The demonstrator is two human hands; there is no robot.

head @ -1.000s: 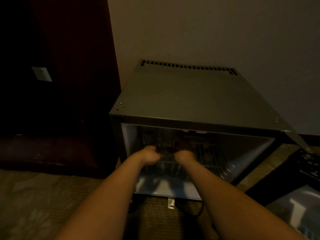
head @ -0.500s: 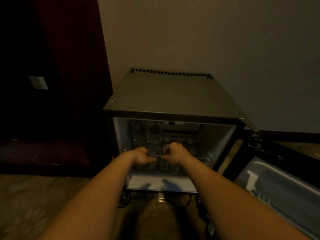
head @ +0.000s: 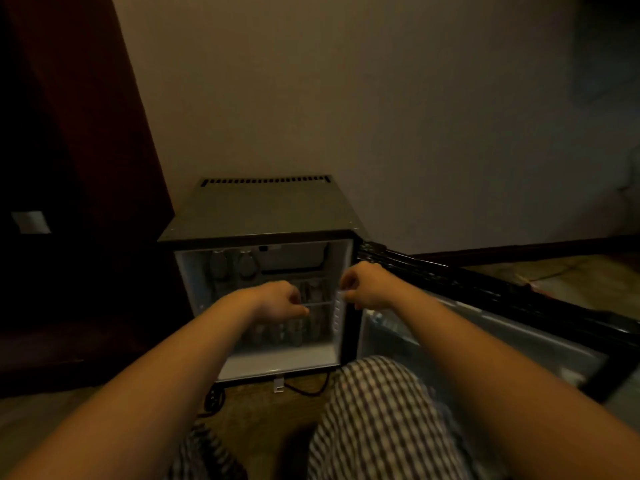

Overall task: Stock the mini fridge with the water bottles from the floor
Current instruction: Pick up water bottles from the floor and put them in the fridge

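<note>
While the mini fridge stands on the floor against the wall with its door swung fully open to the right, water bottles stand in a row on its lower level, behind the left forearm. Two more bottles are visible at the upper left of the compartment; they are dim, and how they are supported cannot be told. A wire shelf crosses the compartment at mid height.

Left hand: curled closed, knuckles up, with the fingertips pinched at the front edge of the wire shelf near its middle. Right hand: curled closed at the right inner wall of the fridge, level with the row of shelf slots. It appears to pinch the right end of the shelf edge, but the contact is too dim to confirm.

Both bare forearms reach forward from the lower corners of the view. Below them, checked trousers cover the right knee, which rests just in front of the fridge opening. A black power cord lies on the carpet under the front edge of the fridge, beside a small white bracket. Dark wooden furniture stands left of the fridge.
</note>
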